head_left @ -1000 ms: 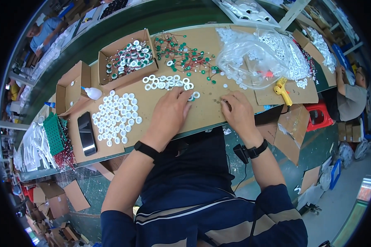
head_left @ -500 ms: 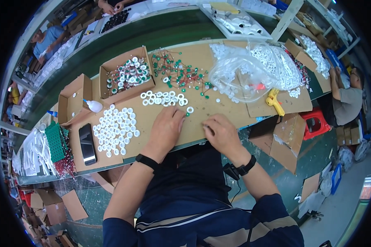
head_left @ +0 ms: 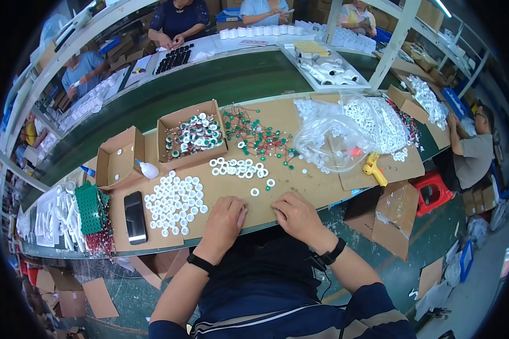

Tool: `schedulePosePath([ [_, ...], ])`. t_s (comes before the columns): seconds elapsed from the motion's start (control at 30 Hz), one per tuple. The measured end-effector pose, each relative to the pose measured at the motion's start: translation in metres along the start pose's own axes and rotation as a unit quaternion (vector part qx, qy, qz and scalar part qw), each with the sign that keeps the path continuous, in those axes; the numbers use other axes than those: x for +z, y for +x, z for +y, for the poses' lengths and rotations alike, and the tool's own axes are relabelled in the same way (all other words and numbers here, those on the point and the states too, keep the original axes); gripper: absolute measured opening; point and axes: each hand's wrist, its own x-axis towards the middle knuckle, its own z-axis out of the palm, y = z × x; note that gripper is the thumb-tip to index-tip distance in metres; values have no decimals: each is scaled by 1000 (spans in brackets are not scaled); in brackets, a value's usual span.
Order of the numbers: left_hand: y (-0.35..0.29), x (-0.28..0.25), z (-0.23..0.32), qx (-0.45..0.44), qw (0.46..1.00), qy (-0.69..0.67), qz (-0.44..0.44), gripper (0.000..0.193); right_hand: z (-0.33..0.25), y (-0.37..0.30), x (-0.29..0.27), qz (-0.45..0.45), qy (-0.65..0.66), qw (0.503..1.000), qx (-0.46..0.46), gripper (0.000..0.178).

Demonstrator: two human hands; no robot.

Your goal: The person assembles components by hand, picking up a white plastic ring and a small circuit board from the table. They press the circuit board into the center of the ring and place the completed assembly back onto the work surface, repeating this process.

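My left hand rests at the near edge of the cardboard-covered bench, fingers curled in; anything inside them is hidden. Opposite it, my right hand is closed too, thumb and fingertips together, and their contents cannot be made out. Just beyond the hands lies a single white ring. Slightly farther right are another white ring and a small green disc. A cluster of white rings spreads beyond these. Left of my left hand sit many round white caps.
Behind the rings are green discs with red wires and a cardboard box of wired parts. A clear plastic bag and yellow glue gun lie right. A phone and white squeeze bottle lie left. Co-workers sit across and right.
The view has tilted up, showing more of the far bench and co-workers. Both hands have drawn back toward the near edge. A white ring now shows alone beyond my left hand.
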Motion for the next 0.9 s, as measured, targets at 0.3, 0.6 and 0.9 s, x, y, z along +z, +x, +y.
schedulePosePath([
  [0.3, -16, -10, -6, -49, 999, -22, 3, 34, -2, 16, 13, -49, 28, 998, -24, 27],
  [0.6, -20, -12, -16, -58, 995, -86, 11, 45, -7, 19, 8, -90, 58, 992, 62, 29],
  [0.9, -28, -12, -16, -67, 994, -84, 6, 48, -14, 20, 2, -128, 42, 988, 75, 29],
])
